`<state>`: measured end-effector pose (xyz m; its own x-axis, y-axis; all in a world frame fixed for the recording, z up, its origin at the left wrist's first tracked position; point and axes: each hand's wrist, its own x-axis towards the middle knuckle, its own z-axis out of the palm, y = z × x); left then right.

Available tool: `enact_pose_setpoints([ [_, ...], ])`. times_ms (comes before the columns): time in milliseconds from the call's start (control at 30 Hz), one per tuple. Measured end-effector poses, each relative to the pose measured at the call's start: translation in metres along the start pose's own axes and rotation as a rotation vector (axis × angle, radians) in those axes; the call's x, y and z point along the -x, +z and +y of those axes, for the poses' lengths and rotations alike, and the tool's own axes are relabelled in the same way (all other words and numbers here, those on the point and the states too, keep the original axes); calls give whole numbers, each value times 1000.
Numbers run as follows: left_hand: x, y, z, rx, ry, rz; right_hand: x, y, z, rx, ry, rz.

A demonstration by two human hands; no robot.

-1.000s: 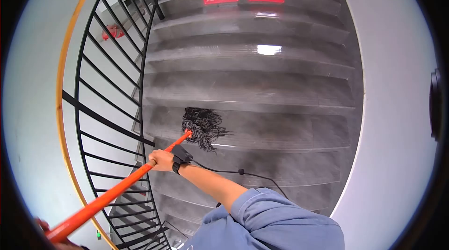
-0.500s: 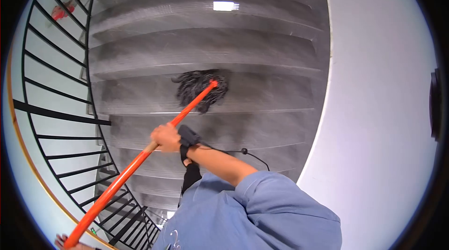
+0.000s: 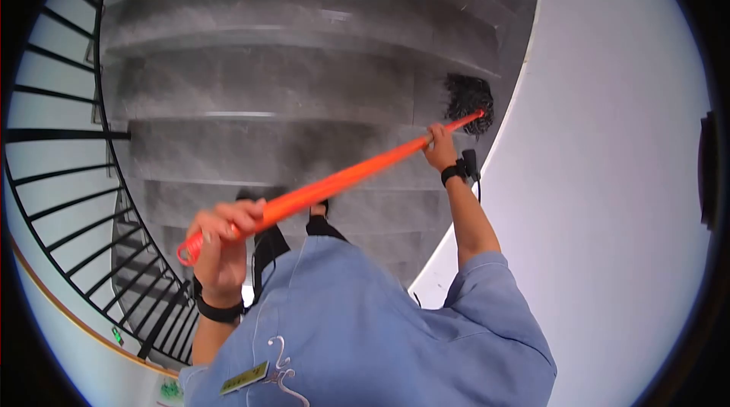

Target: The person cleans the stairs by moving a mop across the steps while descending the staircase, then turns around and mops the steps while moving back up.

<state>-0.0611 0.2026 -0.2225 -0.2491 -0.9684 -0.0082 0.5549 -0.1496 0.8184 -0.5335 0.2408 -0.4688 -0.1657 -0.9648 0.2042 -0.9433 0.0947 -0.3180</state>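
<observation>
A mop with an orange handle (image 3: 342, 179) slants across the head view. Its dark stringy head (image 3: 468, 99) rests on a grey stair tread, at the right end beside the white wall. My left hand (image 3: 224, 236) is wrapped round the handle close to its top end, at the lower left. Further down the shaft, near the mop head, my right hand (image 3: 441, 148) grips the handle. Both wrists wear black bands, and a dark device sits at the right wrist.
Curved grey stairs (image 3: 251, 87) fill the middle. A black metal railing (image 3: 68, 135) runs along the left side, with a wooden handrail (image 3: 68, 323) outside it. The white wall (image 3: 601, 156) bounds the right. My feet stand on a step below the mop.
The mop head has moved right, from the middle of the tread to the wall. My right hand has shifted right and outward; my left hand has come up and inward from the lower-left corner.
</observation>
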Motion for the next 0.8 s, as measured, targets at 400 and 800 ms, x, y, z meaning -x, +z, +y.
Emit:
enact_pose_setpoints([
  [400,56,-179,128,-39,81,290,1,69,-229,-92,-94,-280],
  [800,322,-299,426,-469,779,699,-19,121,-687,-732,-476,-336],
])
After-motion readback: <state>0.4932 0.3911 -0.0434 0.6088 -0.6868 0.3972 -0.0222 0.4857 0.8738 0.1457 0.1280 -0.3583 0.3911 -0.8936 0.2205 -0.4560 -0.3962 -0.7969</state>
